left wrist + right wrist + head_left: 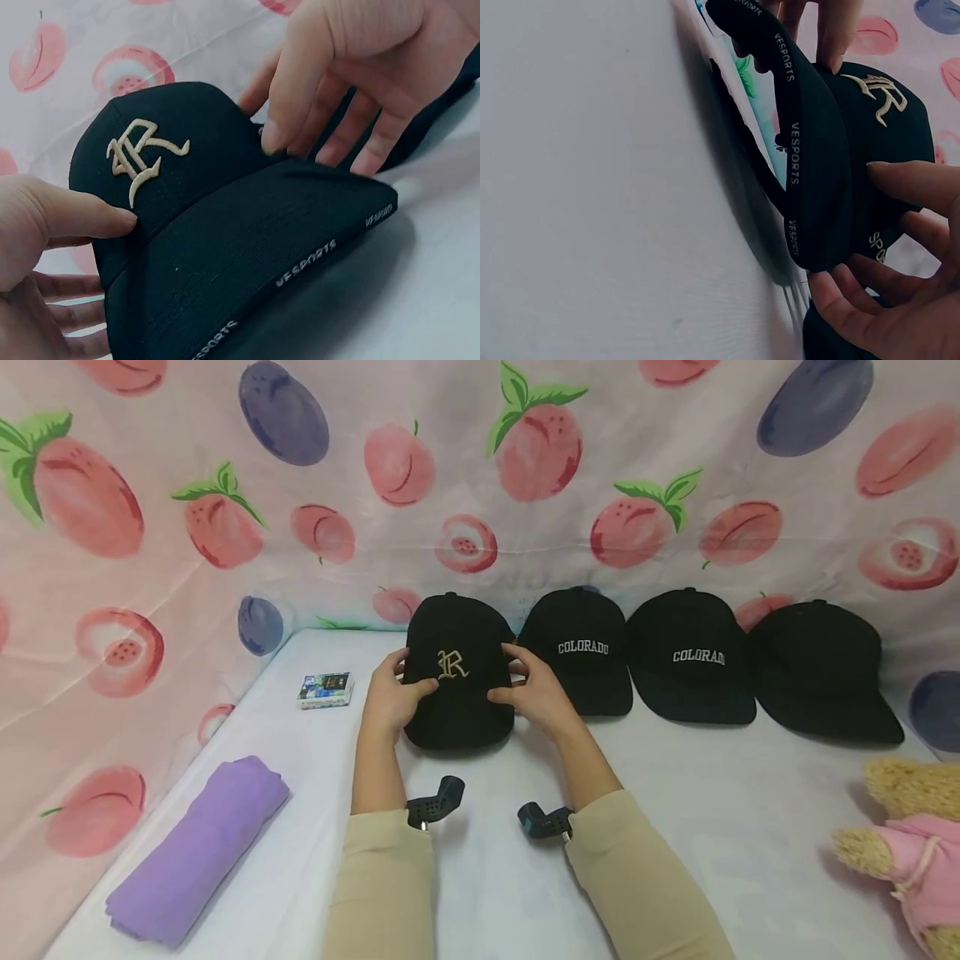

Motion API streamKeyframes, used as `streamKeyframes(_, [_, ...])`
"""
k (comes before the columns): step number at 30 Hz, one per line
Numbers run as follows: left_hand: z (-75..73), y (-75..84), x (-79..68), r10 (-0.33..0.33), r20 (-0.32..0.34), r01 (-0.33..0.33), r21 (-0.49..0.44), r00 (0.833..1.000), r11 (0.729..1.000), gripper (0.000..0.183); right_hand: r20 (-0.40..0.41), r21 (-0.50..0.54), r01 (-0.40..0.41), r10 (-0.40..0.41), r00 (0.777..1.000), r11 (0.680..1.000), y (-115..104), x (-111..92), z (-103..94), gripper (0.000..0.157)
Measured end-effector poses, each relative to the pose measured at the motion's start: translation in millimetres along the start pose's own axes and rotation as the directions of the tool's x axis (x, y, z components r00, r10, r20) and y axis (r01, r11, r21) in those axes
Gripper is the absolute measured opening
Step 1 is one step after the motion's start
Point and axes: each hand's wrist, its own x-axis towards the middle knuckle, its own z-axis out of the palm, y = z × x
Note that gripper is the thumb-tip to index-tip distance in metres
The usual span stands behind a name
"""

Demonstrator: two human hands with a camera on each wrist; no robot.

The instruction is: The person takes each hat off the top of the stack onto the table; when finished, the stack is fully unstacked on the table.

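Note:
A black baseball cap (459,722) with a gold letter R on its front is between my two hands, at the left end of a row of caps. My left hand (393,693) grips its left side, thumb on the front beside the letter. On the other side my right hand (538,689) holds it, with the thumb on the front and fingers at the side and brim. White "VESPORTS" lettering runs along the brim edge (306,262) in the left wrist view. From the right wrist, the brim of the cap (814,172) appears raised off the white surface.
Two black "COLORADO" caps (581,681) and a plain black cap (817,668) stand to the right. At left are a small patterned box (326,691) and a rolled purple cloth (198,852). A teddy bear (922,860) in pink lies at right. Fruit-print fabric (420,543) hangs behind.

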Motion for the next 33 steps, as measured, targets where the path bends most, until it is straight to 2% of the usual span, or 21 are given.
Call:
streamKeyframes(8, [-6.7,-3.3,13.2,-0.005,0.039,0.003,0.058,0.999,0.998,0.075,-0.006,-0.005,0.003,-0.003,1.000,1.000,0,6,2.3,0.082])
streamKeyframes(12, [-9.9,-3.4,20.2,0.011,0.069,-0.018,0.100,0.998,0.995,0.075,-0.012,-0.002,0.009,-0.009,1.000,1.000,0,11,3.8,0.082])
streamKeyframes(20, [-13.4,-4.9,38.8,0.047,0.094,-0.058,0.114,0.994,0.992,0.075,0.001,0.013,0.011,-0.011,1.000,1.000,0,25,6.4,0.083])
streamKeyframes(28, [-13.1,-2.9,56.8,0.067,0.122,-0.081,0.105,0.990,0.991,0.075,0.065,0.040,-0.016,0.013,0.998,0.999,1,36,-3.3,0.085])
streamKeyframes(33, [-13.2,-6.4,63.1,0.044,0.114,-0.055,0.099,0.993,0.993,0.073,0.107,0.047,-0.037,0.032,0.994,0.998,3,45,-1.9,0.085])
